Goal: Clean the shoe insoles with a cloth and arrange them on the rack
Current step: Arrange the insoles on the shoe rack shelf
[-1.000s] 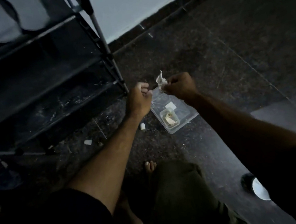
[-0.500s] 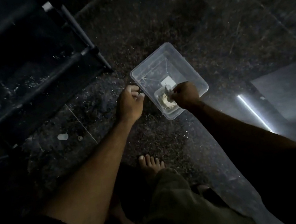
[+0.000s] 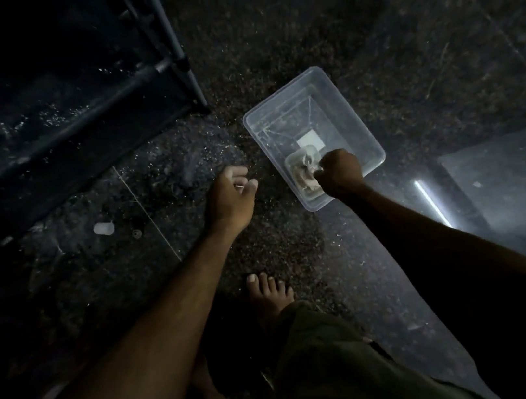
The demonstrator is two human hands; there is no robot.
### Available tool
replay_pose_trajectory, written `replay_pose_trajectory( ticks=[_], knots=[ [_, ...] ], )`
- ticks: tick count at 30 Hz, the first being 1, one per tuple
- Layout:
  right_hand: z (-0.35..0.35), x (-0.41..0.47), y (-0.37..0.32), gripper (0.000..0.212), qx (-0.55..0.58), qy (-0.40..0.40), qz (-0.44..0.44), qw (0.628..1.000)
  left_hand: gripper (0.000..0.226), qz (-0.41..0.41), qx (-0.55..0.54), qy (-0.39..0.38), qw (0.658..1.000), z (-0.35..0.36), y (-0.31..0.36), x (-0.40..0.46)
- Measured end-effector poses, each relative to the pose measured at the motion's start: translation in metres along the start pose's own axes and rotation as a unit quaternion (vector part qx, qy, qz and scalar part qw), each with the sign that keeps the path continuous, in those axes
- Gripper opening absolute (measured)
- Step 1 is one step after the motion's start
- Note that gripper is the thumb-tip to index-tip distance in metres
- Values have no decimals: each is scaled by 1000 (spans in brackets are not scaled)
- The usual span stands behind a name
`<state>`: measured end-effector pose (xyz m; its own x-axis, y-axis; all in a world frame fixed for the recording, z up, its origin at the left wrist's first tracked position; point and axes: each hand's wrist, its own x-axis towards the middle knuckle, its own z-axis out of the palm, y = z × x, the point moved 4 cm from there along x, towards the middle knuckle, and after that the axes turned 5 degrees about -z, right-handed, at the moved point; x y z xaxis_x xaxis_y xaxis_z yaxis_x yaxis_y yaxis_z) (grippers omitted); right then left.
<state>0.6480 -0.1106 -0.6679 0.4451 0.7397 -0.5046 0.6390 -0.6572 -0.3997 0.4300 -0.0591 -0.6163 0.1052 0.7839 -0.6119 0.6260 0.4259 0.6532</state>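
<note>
i'm looking down at a dark, speckled floor (image 3: 315,31) in dim light. my right hand (image 3: 339,172) is down inside the clear plastic tub (image 3: 365,136), at its near end, fingers curled tight around a pale crumpled cloth (image 3: 303,172). the cloth sits in a small clear container (image 3: 294,164) that lies within the tub; whether the wad is pressed against the container's bottom i can't tell in this gloom. a small white square (image 3: 309,140) lies on the tub's base just beyond the container. my left hand (image 3: 229,201) hovers over the floor just beside the tub's near left corner, fingers loosely curled, holding nothing that i can see. the dark rack (image 3: 166,66) stands at the far left, its lowest shelf dusted with pale specks and its corner post planted near the tub's far left corner. a small white piece (image 3: 104,228) lies on the floor in front of the rack. my bare foot (image 3: 270,292) rests on the floor between my arms, with olive trousers (image 3: 330,360) below it.
</note>
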Motion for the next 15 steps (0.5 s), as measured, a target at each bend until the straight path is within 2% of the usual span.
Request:
replay_pose_trajectory(
  ticks=[6, 15],
  knots=[
    [-36, -39, -51, 25, -4, -8, -57, 998, 29, 2, -27, 32, 999, -55, 9, -44],
    [-67, -137, -218, 18, -39, -78, -257, 962, 24, 2, -103, 134, 986, -186, -1, -129]
  ],
)
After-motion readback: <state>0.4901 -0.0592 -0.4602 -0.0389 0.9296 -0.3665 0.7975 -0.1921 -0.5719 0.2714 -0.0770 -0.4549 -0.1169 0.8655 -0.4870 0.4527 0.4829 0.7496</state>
